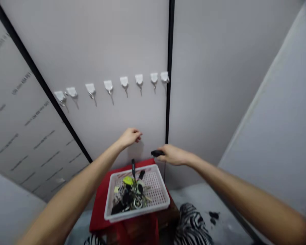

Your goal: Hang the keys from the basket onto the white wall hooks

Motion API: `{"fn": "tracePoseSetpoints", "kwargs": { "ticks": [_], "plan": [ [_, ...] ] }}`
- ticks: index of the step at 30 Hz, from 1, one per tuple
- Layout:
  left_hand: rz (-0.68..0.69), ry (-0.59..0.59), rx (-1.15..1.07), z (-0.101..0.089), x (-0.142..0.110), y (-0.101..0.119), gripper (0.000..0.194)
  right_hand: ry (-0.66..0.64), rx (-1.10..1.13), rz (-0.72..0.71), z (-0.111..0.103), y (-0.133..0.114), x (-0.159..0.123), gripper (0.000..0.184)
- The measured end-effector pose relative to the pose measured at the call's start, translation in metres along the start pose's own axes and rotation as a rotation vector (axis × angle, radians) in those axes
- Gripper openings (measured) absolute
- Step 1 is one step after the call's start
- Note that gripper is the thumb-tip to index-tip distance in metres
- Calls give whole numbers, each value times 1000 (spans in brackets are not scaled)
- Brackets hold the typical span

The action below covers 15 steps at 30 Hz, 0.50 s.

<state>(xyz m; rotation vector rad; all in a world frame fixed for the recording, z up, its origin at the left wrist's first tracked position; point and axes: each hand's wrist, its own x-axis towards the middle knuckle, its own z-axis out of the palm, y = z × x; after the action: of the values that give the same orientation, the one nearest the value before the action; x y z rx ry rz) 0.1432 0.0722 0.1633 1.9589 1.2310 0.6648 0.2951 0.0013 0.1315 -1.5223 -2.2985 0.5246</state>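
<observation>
My left hand (pixel 130 136) is raised above the basket with its fingers curled together; what it holds, if anything, I cannot make out. My right hand (pixel 172 154) is closed on a small black object (pixel 156 153), perhaps a key fob, held just right of the black wall strip. Below both hands a white perforated plastic basket (pixel 158 195) sits on a red stool (pixel 102 200). In the basket lies a tangle of keys and key tags (pixel 131 194), black, yellow-green and metal. A row of several white wall hooks (pixel 108 86) hangs bare above the hands.
Grey wall panels surround the spot, joined by black strips (pixel 170 68). A printed panel (pixel 20 129) leans at the left. Zebra-patterned fabric (pixel 191 224) shows below the stool. Small dark bits (pixel 213 216) lie on the grey floor to the right.
</observation>
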Motion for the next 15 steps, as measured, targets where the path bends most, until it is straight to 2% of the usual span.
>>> {"fn": "tracePoseSetpoints", "kwargs": {
  "ticks": [1, 3, 5, 7, 8, 10, 11, 13, 15],
  "plan": [
    [-27, -23, 55, 3, -10, -22, 15, -60, 51, 7, 32, 4, -1, 20],
    [-27, -118, 156, 16, -27, -56, 17, -74, 140, 3, 79, 7, 0, 22],
    [35, -214, 246, 39, -39, -75, 19, 73, 225, 15, 101, 13, 1, 26],
    [86, -230, 335, 67, -44, -81, 21, 329, 325, 85, 104, 33, -1, 30],
    [119, -235, 364, 81, -45, -81, 22, 462, 369, 158, 103, 50, -5, 30],
    [185, -252, 417, 107, -42, -80, 23, 640, 410, 419, 106, 99, -21, 30],
    [208, -251, 440, 119, -39, -80, 24, 671, 413, 578, 112, 129, -32, 30],
    [205, -200, 478, 136, -34, -84, 25, 645, 406, 879, 135, 190, -58, 29],
    [149, -102, 506, 148, -29, -94, 26, 591, 422, 1052, 168, 246, -87, 28]
  ]
}}
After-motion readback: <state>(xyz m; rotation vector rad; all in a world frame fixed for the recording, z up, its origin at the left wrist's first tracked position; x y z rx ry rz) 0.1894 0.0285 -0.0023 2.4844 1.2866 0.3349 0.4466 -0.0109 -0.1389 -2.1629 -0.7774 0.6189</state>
